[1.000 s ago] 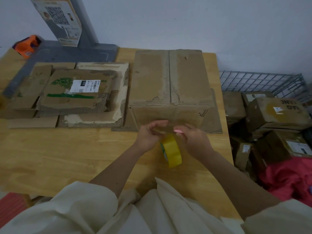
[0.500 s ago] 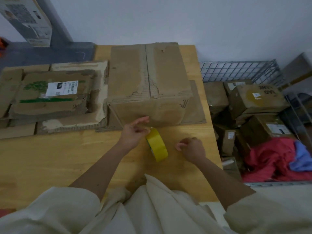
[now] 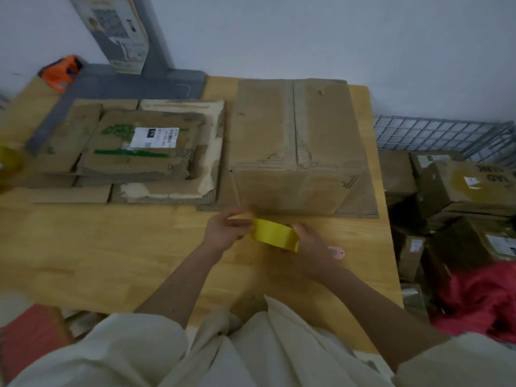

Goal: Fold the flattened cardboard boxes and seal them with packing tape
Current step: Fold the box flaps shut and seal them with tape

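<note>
A folded-up brown cardboard box (image 3: 296,146) stands on the wooden table (image 3: 111,247), its top flaps closed with a bare seam down the middle. Just in front of it I hold a yellow roll of packing tape (image 3: 272,237) between both hands. My left hand (image 3: 223,233) pinches the roll's left edge. My right hand (image 3: 310,247) grips the roll from the right side. A stack of flattened cardboard boxes (image 3: 134,152) lies to the left of the folded box.
A small pink object (image 3: 336,252) lies on the table beside my right hand. An orange tool (image 3: 60,72) sits at the back left near a grey stand (image 3: 145,79). A wire bin (image 3: 446,135) of packed boxes (image 3: 460,185) stands off the table's right edge.
My right hand, which lay apart on the table half a second ago, has come back onto the tape roll. The roll now lies more sideways between both hands.
</note>
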